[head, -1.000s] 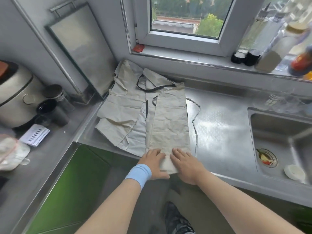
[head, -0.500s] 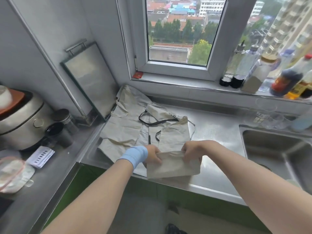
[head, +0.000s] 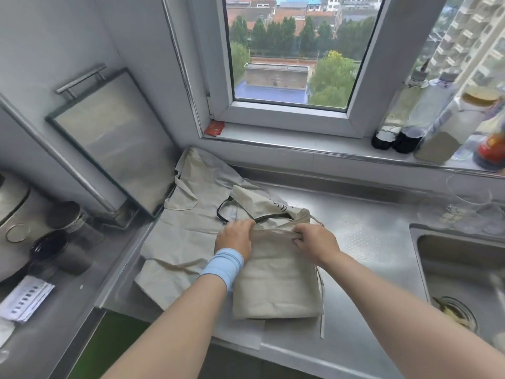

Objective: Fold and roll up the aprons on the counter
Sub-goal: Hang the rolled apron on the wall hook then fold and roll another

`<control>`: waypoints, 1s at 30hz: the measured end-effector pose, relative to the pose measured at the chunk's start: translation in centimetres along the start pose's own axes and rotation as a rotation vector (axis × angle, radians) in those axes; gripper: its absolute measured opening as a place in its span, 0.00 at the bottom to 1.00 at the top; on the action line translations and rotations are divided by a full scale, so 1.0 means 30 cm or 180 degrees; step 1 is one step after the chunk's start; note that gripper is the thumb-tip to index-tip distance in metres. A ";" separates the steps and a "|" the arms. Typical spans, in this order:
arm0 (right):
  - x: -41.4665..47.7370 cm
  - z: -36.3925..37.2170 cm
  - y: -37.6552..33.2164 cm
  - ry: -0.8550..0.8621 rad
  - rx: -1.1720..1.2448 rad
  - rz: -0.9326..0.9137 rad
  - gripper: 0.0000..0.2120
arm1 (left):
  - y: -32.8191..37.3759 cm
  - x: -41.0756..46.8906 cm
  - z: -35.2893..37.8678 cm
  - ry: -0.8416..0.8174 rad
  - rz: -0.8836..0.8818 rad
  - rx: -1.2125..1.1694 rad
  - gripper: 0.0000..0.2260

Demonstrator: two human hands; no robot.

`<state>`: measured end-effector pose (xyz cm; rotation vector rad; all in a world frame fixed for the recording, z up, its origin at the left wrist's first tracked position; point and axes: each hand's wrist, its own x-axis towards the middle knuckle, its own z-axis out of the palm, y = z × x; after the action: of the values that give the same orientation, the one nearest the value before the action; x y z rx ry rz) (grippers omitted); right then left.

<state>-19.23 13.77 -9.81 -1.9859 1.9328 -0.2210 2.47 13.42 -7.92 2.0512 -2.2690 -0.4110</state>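
Note:
A beige apron lies folded over on the steel counter. Its doubled lower part faces me and a thin tie hangs at its right edge. My left hand, with a blue wristband, pinches the left end of the apron's upper folded edge. At the right end of that same edge my right hand grips the cloth. Under it and to the left spreads a second beige apron, flat and creased, with a black neck strap showing beyond my hands.
A steel board leans against the left wall. A rice cooker, jars and a paper card sit at the left. The sink lies to the right. Bottles line the windowsill, with a clear glass below them.
My hands lifted the apron's near end from the counter's front edge and carried it away from me, folding the cloth over itself. The view tilted up toward the window.

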 end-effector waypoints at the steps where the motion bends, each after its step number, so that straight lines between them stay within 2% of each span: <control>1: 0.027 0.025 0.007 -0.0031 -0.0038 -0.0047 0.11 | -0.001 0.025 0.027 0.0013 0.0176 0.0143 0.21; 3: 0.078 0.076 0.022 -0.0050 -0.0212 -0.0213 0.12 | -0.008 0.079 0.086 -0.0269 0.0442 0.0249 0.23; 5: 0.115 0.129 0.046 -0.0062 -0.0668 -0.0540 0.13 | -0.021 0.122 0.143 -0.0858 0.0503 0.0222 0.21; 7: 0.157 0.168 0.069 -0.0141 -0.1075 -0.0657 0.10 | -0.036 0.165 0.184 -0.1330 0.0485 0.0200 0.16; 9: 0.207 0.177 0.077 -0.0132 -0.1100 -0.0726 0.06 | -0.051 0.206 0.193 -0.1170 0.0450 0.0114 0.13; 13: 0.328 0.130 0.049 -0.0092 -0.0715 -0.0734 0.10 | -0.079 0.303 0.163 -0.0478 0.0182 -0.0284 0.12; 17: 0.415 0.124 -0.009 -0.0211 -0.1186 -0.0453 0.13 | -0.086 0.380 0.147 -0.0854 0.0069 -0.0131 0.19; 20: 0.464 0.111 -0.023 -0.0433 -0.1579 -0.0411 0.14 | -0.086 0.419 0.137 -0.0978 0.0020 -0.0025 0.16; 22: 0.497 0.086 -0.026 -0.0481 -0.1299 -0.0266 0.11 | -0.088 0.444 0.123 -0.1064 -0.0086 0.0059 0.12; 25: 0.539 0.007 -0.056 0.0161 0.0035 0.0288 0.06 | -0.083 0.474 0.088 -0.1118 -0.0242 0.0078 0.09; 27: 0.580 -0.058 -0.083 0.0431 0.0534 0.0658 0.11 | -0.076 0.502 0.052 -0.0914 -0.0395 -0.0433 0.09; 30: 0.635 -0.154 -0.101 0.0362 0.1010 0.1060 0.20 | -0.055 0.566 -0.042 -0.0028 -0.0740 -0.1756 0.09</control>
<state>-17.06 -5.75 -7.05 -1.4565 2.1094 -0.5241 2.38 -3.63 -9.40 1.9995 -1.6599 -0.9365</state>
